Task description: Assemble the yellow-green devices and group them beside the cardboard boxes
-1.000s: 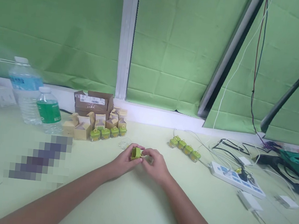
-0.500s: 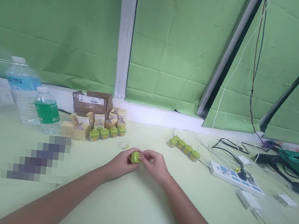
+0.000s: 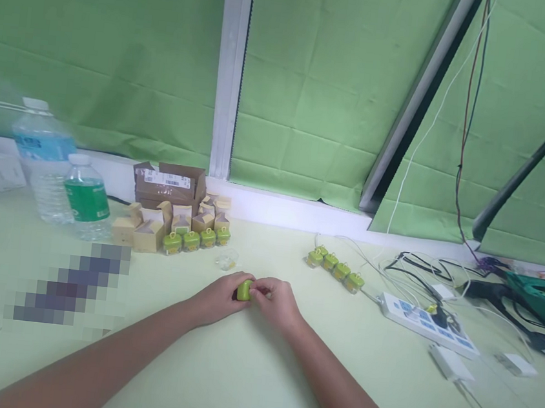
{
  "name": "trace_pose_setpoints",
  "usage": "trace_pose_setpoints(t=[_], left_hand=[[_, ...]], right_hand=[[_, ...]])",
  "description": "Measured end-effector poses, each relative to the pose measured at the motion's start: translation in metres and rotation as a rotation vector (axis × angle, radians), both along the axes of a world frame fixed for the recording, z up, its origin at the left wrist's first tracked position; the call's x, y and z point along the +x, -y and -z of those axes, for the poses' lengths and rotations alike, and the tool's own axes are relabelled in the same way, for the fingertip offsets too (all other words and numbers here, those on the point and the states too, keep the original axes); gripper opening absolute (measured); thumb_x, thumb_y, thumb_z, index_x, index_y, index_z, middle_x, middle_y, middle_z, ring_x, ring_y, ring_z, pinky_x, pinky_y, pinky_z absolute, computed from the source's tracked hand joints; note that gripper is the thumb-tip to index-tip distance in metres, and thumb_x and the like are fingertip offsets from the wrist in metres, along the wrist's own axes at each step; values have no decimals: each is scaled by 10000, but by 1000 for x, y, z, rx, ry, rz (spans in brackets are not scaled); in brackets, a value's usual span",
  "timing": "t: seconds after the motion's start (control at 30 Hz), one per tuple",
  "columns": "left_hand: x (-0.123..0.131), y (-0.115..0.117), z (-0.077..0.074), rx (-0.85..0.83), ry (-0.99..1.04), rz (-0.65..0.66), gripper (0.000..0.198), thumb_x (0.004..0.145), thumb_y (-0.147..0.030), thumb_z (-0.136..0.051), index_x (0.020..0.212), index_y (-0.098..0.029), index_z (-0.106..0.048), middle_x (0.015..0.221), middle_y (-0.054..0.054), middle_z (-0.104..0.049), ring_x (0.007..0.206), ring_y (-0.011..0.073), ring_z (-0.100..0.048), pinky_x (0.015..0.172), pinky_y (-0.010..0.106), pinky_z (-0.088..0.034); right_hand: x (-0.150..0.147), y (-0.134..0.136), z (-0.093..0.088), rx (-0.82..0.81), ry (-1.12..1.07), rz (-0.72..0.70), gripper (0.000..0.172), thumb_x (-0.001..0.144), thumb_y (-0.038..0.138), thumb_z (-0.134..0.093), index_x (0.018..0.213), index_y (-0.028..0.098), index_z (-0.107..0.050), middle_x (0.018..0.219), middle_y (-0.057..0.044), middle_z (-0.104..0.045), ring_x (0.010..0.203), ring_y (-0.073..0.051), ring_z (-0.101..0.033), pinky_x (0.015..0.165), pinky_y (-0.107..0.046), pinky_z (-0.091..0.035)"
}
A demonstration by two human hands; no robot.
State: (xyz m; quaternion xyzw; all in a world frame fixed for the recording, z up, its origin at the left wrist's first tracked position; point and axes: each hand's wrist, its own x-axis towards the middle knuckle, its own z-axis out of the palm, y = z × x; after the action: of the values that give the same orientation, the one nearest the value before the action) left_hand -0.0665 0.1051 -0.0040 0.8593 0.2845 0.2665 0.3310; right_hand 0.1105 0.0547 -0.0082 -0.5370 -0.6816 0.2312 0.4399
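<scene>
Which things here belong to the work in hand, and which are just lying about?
Likely in the work: green piece held between left hand and right hand; left row of green pieces; right row of green pieces; tan boxes; brown carton.
Lying about: water bottles; power strip; cables; white adapter.

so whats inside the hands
A small green piece is pinched between the left hand and right hand; they cover its sides and underside, so its shape is hidden.

Both hands meet mid-table: left hand and right hand pinch small green case between them; more green cases near power strip.
</scene>
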Motion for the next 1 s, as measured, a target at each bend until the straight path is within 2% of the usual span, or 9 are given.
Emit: trace_pose_setpoints(t=[0.2, 0.33, 0.43, 0.6, 0.73, 0.83, 1.0], left_hand=[[1, 3, -1, 11, 22, -23, 206, 778, -240, -596, 975, -210, -647, 906, 10, -665, 822, 188, -594, 713, 273, -431], [4, 6, -3, -36, 46, -90, 240, 755, -262, -609, 983, -199, -650, 883, 7, -691, 783, 182, -609, 687, 272, -451], [4, 9, -5, -65, 89, -85, 272, 754, -278, -627, 1015, -207, -653, 923, 17, -708, 818, 196, -628, 714, 284, -475], [5, 12, -5, -79, 66, -66, 214, 777, -293, -624, 975, -218, -651, 886, 5, -702, 764, 184, -616, 658, 272, -447], [6, 11, -1, -74, 40, -59, 174, 798, -318, -607, 925, -204, -637, 866, 13, -686, 771, 192, -614, 658, 277, -440], [6, 9, 2, -62, 28, -48, 132, 778, -261, -595, 892, -202, -626, 884, 17, -686, 797, 200, -624, 666, 280, -435], [5, 9, 2, -78, 17, -38, 118, 768, -233, -585, 878, -202, -614, 870, 12, -677, 798, 202, -621, 662, 279, -426]], right_hand=[[1, -3, 5, 15, -54, 0, 193, 796, 157, -626, 885, 219, -786, 825, -26, -732, 737, -158, -653, 699, -261, -502], [-4, 1, 0, 100, 1, -46, 248, 832, 174, -613, 1007, 244, -774, 901, -36, -712, 777, -154, -640, 716, -264, -503], [-7, 7, -6, 156, 62, -50, 299, 869, 166, -577, 1104, 257, -736, 932, -28, -721, 800, -155, -635, 754, -277, -497], [-6, 7, -8, 154, 117, 10, 180, 868, 165, -610, 928, 234, -765, 836, -26, -708, 758, -156, -623, 732, -277, -482], [-7, 7, -8, 137, 122, -9, 196, 853, 125, -614, 895, 239, -768, 806, -19, -686, 740, -148, -611, 719, -265, -473], [-10, 9, -9, 139, 147, -32, 217, 826, 90, -618, 857, 247, -766, 786, -8, -679, 753, -151, -603, 724, -266, -464], [-12, 10, -11, 110, 105, -50, 191, 825, 117, -622, 819, 238, -770, 825, -19, -679, 747, -145, -606, 709, -262, -472]])
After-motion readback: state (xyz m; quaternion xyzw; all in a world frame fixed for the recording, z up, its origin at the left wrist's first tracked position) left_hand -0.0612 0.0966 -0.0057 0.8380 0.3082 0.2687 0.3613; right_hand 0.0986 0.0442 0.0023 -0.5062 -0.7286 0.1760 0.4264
